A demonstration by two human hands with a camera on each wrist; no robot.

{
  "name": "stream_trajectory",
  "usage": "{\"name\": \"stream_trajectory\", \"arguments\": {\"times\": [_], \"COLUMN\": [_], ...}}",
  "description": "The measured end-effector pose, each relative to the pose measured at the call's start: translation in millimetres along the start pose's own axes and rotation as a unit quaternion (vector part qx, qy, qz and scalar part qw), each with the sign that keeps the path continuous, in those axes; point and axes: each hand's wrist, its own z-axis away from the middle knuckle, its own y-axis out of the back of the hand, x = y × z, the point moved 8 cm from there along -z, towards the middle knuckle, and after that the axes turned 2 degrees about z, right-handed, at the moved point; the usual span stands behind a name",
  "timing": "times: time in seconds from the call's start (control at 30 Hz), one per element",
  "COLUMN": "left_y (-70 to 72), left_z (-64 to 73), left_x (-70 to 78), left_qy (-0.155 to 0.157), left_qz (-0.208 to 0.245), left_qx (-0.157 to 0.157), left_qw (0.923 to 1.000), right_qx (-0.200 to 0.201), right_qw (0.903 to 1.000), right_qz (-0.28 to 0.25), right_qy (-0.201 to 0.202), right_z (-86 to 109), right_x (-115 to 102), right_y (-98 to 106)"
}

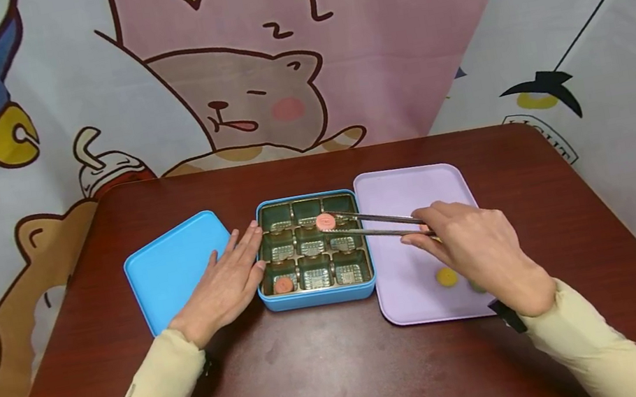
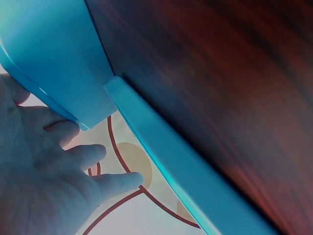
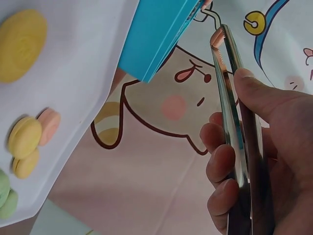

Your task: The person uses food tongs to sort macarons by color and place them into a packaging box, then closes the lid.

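My right hand (image 1: 482, 244) grips metal tongs (image 1: 385, 218), whose tips pinch a pink macaron (image 1: 325, 222) over the back middle part of a blue tin (image 1: 319, 297). The right wrist view shows the thumb and curled fingers around the tongs, with the macaron between the serrated tips. A gold divided insert lines the tin, and a pinkish-orange macaron (image 1: 283, 285) lies in its front left compartment. My left hand (image 1: 227, 282) has its fingers extended along the tin's left side, fingertips right at the rim.
Left of the tin lies a blue lid (image 1: 178, 273), partly under my left hand. On the right, a lilac tray (image 1: 413, 302) carries yellow macarons (image 3: 24, 137), a pink one (image 3: 49, 126) and green ones (image 3: 7, 203), partly hidden by my right hand in the head view.
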Motion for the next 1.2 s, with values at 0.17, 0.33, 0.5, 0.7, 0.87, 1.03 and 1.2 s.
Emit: {"name": "stream_trajectory", "arguments": {"times": [0.17,0.33,0.5,0.7,0.87,1.03,1.2], "left_y": [-0.2,-0.7,-0.3,-0.6,-0.5,-1.0,-0.6], "left_z": [0.1,-0.3,-0.1,-0.4,-0.4,-0.5,-0.3], "left_x": [-0.1,-0.2,0.1,-0.2,0.1,0.0,0.7], "left_qy": [0.001,0.007,0.009,0.008,0.008,0.008,0.009], "left_qz": [0.0,0.006,0.006,0.003,0.005,0.001,0.001], "left_qx": [0.0,-0.009,-0.011,-0.011,-0.01,-0.011,-0.011], "left_qw": [1.0,0.9999,0.9999,0.9999,0.9999,0.9999,0.9999], "right_qx": [-0.001,-0.012,-0.035,-0.043,-0.035,-0.04,-0.044], "right_qw": [1.0,0.9999,0.9993,0.999,0.999,0.9988,0.9986], "right_qz": [-0.002,-0.005,-0.013,-0.013,-0.019,-0.016,-0.007], "right_qy": [0.005,0.003,0.003,0.006,0.017,0.021,0.029], "right_z": [-5.9,-11.2,-16.2,-22.9,-29.2,-33.2,-37.3], "right_x": [-6.1,-11.9,-18.0,-26.1,-33.8,-39.5,-45.1], "right_y": [-2.7,-8.0,-15.1,-20.9,-25.6,-31.7,-37.1]}}
